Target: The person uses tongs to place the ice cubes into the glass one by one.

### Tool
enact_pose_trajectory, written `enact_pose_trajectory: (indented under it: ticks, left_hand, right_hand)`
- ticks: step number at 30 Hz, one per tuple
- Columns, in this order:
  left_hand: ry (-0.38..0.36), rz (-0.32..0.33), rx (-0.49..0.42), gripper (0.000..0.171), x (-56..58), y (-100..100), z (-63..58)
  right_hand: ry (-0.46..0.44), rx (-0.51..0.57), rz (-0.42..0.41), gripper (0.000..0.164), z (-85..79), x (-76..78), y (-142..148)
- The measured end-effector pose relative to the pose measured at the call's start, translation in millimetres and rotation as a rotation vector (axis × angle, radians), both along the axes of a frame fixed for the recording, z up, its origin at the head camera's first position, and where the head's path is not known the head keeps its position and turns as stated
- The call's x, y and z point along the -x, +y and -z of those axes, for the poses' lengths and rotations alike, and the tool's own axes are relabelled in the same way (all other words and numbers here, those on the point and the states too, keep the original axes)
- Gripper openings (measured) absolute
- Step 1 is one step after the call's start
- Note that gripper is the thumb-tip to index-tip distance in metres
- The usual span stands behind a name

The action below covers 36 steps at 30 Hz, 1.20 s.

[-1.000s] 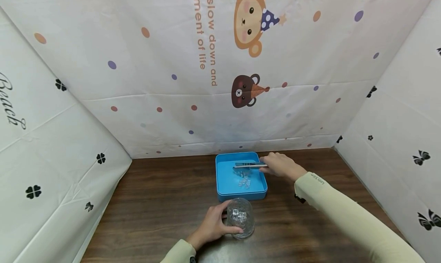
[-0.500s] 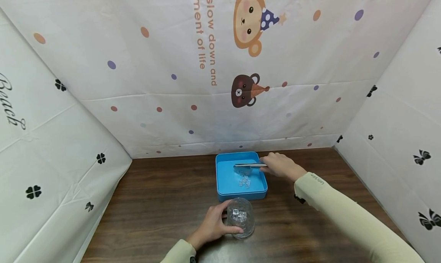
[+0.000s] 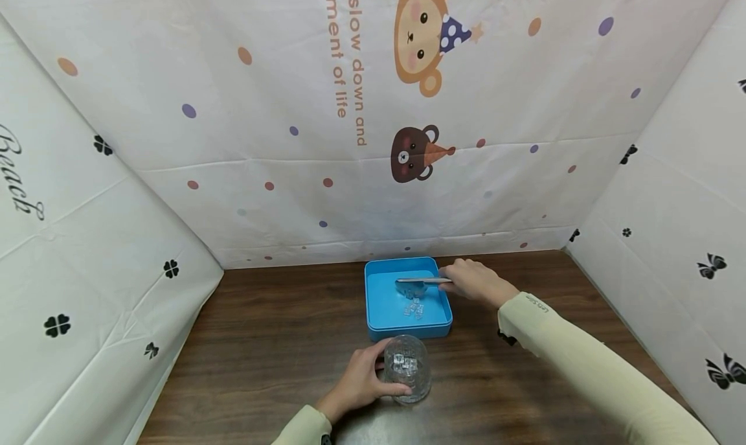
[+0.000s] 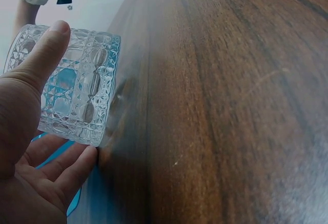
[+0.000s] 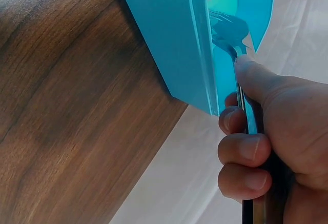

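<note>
My left hand (image 3: 362, 377) holds a clear cut-glass tumbler (image 3: 416, 380) upright on the table, thumb on the near side and fingers on the far side. Several clear cubes (image 3: 403, 362) lie inside the glass. With my right hand (image 3: 474, 282) I grip metal tongs (image 3: 419, 280), whose head dips into a blue tray (image 3: 375, 312). One fork-like end of the tongs (image 5: 228, 29) shows in the right wrist view. More clear ice-like cubes (image 3: 414, 309) lie in the tray, below and in front of the tongs. Whether a cube is between the tongs' ends is hard to tell.
The dark wooden table (image 3: 280, 328) extends on both sides of the tray. A printed white cloth (image 3: 262, 212) stands behind it, with more cloth walls at left and right. The glass stands just in front of the tray.
The two arms of the tongs have come together in my right hand, which stays over the tray. My left hand and the tumbler have not moved.
</note>
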<state>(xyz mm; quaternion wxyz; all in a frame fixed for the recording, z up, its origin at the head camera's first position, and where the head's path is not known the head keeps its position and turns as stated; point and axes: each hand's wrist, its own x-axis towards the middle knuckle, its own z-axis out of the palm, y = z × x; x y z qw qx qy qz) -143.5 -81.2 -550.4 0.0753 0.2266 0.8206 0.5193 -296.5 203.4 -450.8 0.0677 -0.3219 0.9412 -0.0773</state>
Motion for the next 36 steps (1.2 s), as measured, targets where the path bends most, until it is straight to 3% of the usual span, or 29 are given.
enact_pose_trajectory:
  ticks: [11, 19, 27, 32, 36]
  left_hand:
    - [-0.008, 0.005, -0.004, 0.082, -0.4, 0, -0.1]
    - [0.001, 0.007, -0.008, 0.082, -0.7, 0, -0.1]
    - [-0.004, 0.008, -0.008, 0.082, -1.6, 1, -0.1]
    - [0.002, 0.010, -0.008, 0.082, -1.5, 0, 0.3]
    - [0.010, 0.008, -0.010, 0.082, -2.1, 0, 0.5]
  right_hand:
    - [0.006, -0.004, 0.026, 0.015, -6.8, 0.2, 1]
    - [0.045, 0.066, 0.028, 0.012, -15.1, -3.9, 7]
    - [0.088, 0.106, 0.040, 0.015, -26.8, -6.9, 12]
    - [0.107, 0.142, 0.027, 0.029, -36.3, -9.3, 17]
    - [0.147, 0.180, 0.009, 0.022, -46.3, -12.2, 20]
